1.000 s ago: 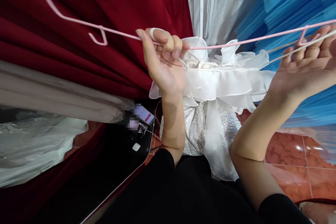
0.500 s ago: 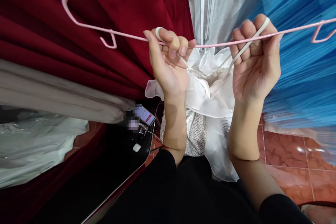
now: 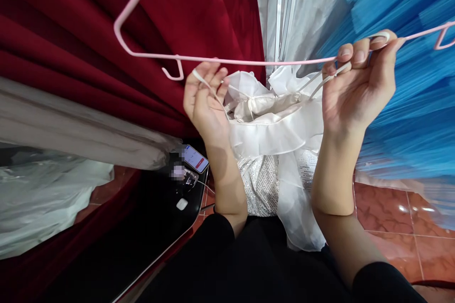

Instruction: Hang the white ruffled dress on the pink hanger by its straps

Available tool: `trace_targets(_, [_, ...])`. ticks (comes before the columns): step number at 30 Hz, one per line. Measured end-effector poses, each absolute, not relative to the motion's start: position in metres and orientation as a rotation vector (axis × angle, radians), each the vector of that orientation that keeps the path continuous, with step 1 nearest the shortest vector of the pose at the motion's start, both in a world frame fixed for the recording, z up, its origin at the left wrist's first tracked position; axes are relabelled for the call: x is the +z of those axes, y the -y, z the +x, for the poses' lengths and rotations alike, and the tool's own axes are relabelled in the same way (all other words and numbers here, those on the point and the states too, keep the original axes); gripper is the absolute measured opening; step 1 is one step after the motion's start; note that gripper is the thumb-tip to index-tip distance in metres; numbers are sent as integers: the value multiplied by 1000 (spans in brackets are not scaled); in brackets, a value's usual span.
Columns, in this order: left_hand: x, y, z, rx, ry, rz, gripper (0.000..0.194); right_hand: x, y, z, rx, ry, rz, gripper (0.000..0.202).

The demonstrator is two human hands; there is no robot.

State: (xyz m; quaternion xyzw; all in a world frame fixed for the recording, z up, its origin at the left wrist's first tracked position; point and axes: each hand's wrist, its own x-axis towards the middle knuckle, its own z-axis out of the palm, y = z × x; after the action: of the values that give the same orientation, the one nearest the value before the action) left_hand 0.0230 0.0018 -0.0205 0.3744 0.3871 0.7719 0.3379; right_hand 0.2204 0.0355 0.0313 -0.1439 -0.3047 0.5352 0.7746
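A pink hanger (image 3: 263, 63) spans the view, its bar running left to right with a small hook near each end. Loosely bent, the fingers of my left hand (image 3: 209, 109) carry a thin white strap (image 3: 212, 87), their tips close under the bar; whether they touch it I cannot tell. My right hand (image 3: 359, 85) is curled round the bar, with the other white strap (image 3: 329, 78) looped over a finger. Below hangs a white dress (image 3: 273, 137) with a ruffled top, its neckline gaping between the straps, and a silvery sequined body.
Dark red fabric (image 3: 213, 9) hangs at left, blue tulle (image 3: 401, 85) at right. On a black surface (image 3: 142, 227) lie a lit phone (image 3: 195, 158), another dark device (image 3: 190, 177) and a small white case (image 3: 182, 204). Reddish tiles (image 3: 384, 206) cover the floor.
My left hand has let go of the bar and moved left and down with its strap. My right hand has closed round the bar. The hanger has shifted right; the neckline is spread wider.
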Motion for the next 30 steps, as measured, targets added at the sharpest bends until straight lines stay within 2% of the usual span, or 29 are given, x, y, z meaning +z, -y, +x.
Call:
trace_targets(3, [-15,1,8,2148,-927,963,28,30,-35,221,1166,653,-323,39])
trace_targets(6, [0,5,1,2211,-637,996,28,29,-33,224,1195,664,-289,40])
trace_targets(9, [8,7,-7,2153,-434,1093,32,29,-35,232,1258,661,-314,43])
trace_targets(12, [5,6,-19,2096,-393,1204,34,29,-37,241,1257,640,-402,38])
trace_targets(15, [-1,5,-31,2078,-397,1172,32,28,-38,244,1241,654,-439,36])
trace_targets(19, [0,4,-28,2108,-523,1156,32,26,-36,237,1257,692,-365,43])
trace_targets(23, [15,0,-12,2229,-591,997,18,26,-33,228,1171,671,-422,35])
trace_targets(30, [30,-1,-7,2378,-707,822,9,24,-32,233,1130,753,-577,28])
